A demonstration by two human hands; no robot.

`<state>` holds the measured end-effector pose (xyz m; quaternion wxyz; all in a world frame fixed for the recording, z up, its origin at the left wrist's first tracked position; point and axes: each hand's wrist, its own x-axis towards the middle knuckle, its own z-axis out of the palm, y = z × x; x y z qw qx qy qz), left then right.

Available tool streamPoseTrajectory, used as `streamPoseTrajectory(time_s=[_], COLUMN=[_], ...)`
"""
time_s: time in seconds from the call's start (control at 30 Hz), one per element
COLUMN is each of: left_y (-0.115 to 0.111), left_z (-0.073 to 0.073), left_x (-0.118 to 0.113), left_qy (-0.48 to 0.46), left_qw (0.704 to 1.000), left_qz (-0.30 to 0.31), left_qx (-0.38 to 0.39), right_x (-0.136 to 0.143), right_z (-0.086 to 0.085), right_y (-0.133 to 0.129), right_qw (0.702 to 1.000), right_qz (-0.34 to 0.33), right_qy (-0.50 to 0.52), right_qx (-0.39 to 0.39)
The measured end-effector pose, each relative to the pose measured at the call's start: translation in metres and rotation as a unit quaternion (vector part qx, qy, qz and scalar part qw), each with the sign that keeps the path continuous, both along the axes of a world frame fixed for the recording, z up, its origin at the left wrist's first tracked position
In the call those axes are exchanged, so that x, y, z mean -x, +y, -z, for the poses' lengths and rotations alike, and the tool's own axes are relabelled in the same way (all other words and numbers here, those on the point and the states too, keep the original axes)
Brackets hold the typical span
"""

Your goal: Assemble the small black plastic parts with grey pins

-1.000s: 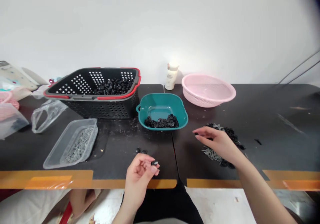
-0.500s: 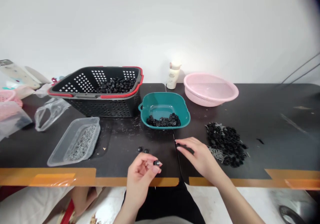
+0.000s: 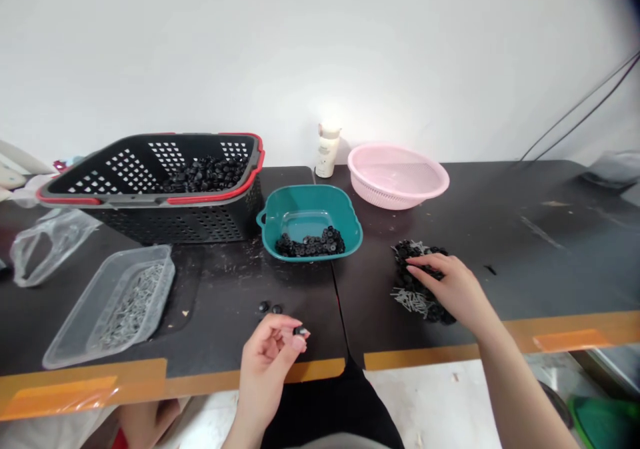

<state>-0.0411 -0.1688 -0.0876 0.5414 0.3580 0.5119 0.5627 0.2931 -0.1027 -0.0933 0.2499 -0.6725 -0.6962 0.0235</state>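
Observation:
My left hand [image 3: 273,359] pinches a small black plastic part [image 3: 300,331], with a bit of pale metal at its end, between thumb and fingertips above the table's front edge. Two similar black parts [image 3: 270,307] lie on the table just beyond it. My right hand [image 3: 453,289] is over a heap of black plastic parts [image 3: 440,313] mixed with grey nail-like pins [image 3: 411,300]. Its thumb and index fingertips are close together at the heap; what is between them I cannot make out. A teal basin [image 3: 311,199] farther back holds many small black washer-like pieces [image 3: 313,244].
On the left stand a black basket [image 3: 200,225] with red handles, holding black parts, and a clear tray [image 3: 75,309] of grey pins. A pink colander [image 3: 397,192] and a white bottle [image 3: 327,152] are near the wall. Another person's limb [image 3: 145,422] shows below the table edge.
My right hand has moved right, from the table middle to the heap of black parts. My left hand keeps its small black part. The view has turned somewhat to the right.

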Motion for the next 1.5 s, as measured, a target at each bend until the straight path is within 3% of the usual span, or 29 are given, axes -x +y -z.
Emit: streamPoseTrajectory(time_s=[0.13, 0.37, 0.53, 0.67, 0.8, 0.93, 1.03, 1.13, 1.27, 1.37, 1.5], left_y=[0.001, 0.001, -0.002, -0.005, -0.005, -0.005, -0.005, -0.006, -0.004, -0.002, -0.002], left_z=[0.011, 0.018, 0.011, 0.001, -0.004, -0.001, 0.006, 0.014, 0.017, 0.01, 0.002], left_x=[0.005, 0.008, 0.007, 0.004, 0.001, -0.001, 0.002, 0.009, 0.011, 0.005, -0.003], left_qy=[0.011, 0.02, 0.018, 0.002, -0.003, -0.005, -0.007, 0.006, 0.021, 0.014, 0.0], left_qw=[0.999, 0.999, 1.0, 1.0, 1.0, 1.0, 1.0, 1.0, 1.0, 1.0, 1.0], left_qz=[0.028, 0.03, 0.021, -0.011, -0.009, -0.007, -0.012, 0.002, 0.01, -0.007, 0.001], left_qx=[-0.018, -0.014, -0.002, 0.006, 0.014, 0.004, -0.002, -0.01, -0.011, 0.002, 0.013], right_x=[-0.008, 0.007, 0.009, 0.015, 0.059, 0.127, 0.152, 0.132, 0.066, 0.031, 0.022], right_z=[-0.004, 0.001, 0.008, -0.001, -0.011, -0.004, 0.001, -0.002, -0.008, -0.003, 0.008], right_y=[0.002, -0.001, 0.004, 0.007, 0.002, -0.009, -0.012, -0.009, -0.001, 0.002, 0.004], right_qw=[1.0, 0.993, 0.992, 0.991, 0.985, 0.966, 0.959, 0.968, 0.997, 0.999, 0.998], right_qz=[-0.007, -0.079, -0.085, -0.102, -0.161, -0.249, -0.273, -0.239, -0.068, 0.035, 0.049], right_qy=[-0.015, -0.04, -0.053, -0.05, -0.025, -0.004, 0.004, 0.018, 0.001, -0.025, -0.014], right_qx=[0.022, 0.076, 0.08, 0.069, 0.057, 0.064, 0.07, 0.067, 0.043, 0.033, 0.035])
